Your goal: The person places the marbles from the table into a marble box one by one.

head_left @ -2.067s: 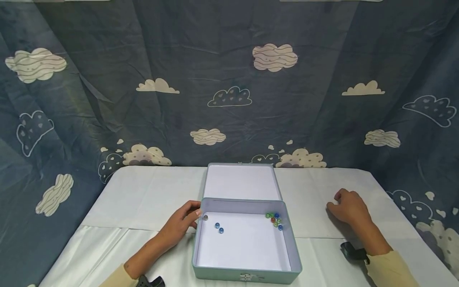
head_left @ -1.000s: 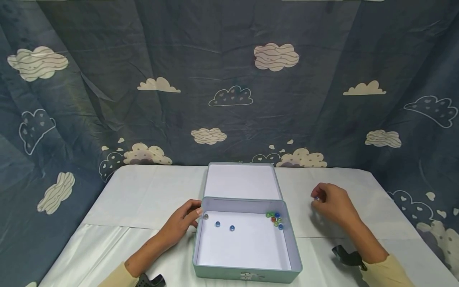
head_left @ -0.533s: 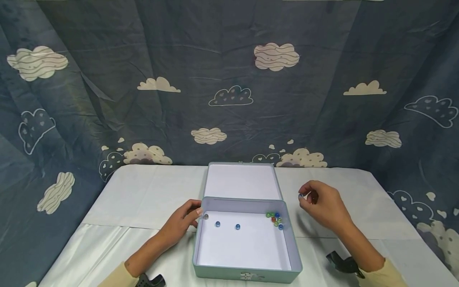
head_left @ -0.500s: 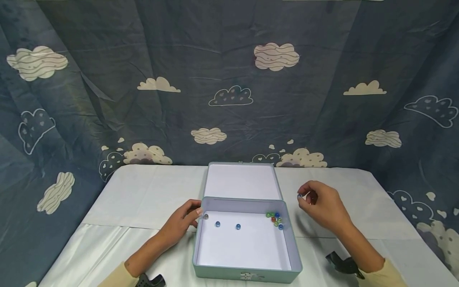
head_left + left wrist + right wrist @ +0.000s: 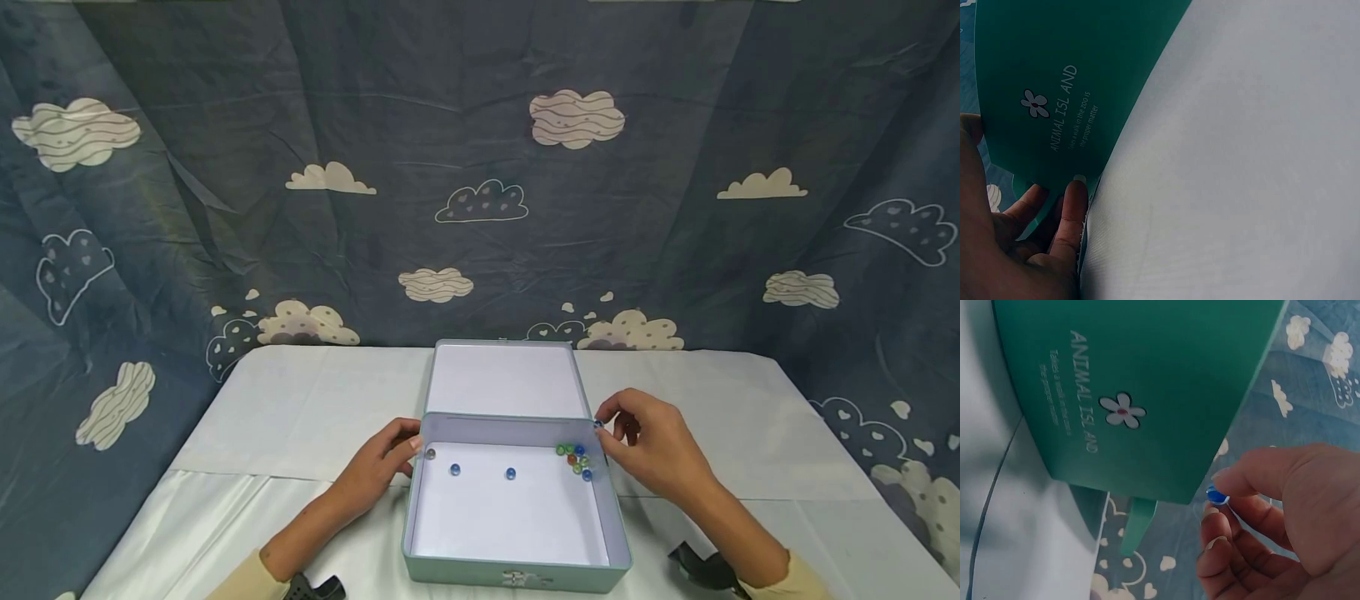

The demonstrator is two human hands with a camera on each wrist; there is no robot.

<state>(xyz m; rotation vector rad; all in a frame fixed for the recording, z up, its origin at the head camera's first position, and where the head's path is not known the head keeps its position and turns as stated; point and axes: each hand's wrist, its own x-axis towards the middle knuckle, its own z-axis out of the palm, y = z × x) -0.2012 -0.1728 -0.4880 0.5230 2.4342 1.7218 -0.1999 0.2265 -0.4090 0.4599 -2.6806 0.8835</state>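
Observation:
An open green box with a pale inside stands on the white-covered table. My left hand holds its back left corner, thumb at the rim and fingers against the outer side. In the left wrist view, fingertips touch the green side wall. My right hand pinches a blue marble between thumb and fingers, beside the back right corner of the box. Inside, one blue marble lies near the middle, another blue marble to its left, and a dark marble by the left wall.
Several green, blue and red marbles cluster in the box's back right corner. The lid lies back behind the box. White cloth covers the table, and a dark cloud-print curtain hangs behind.
My right hand has picked up the blue marble from the right side of the table and brought it left to the box. One blue marble has rolled right inside. The left hand stays.

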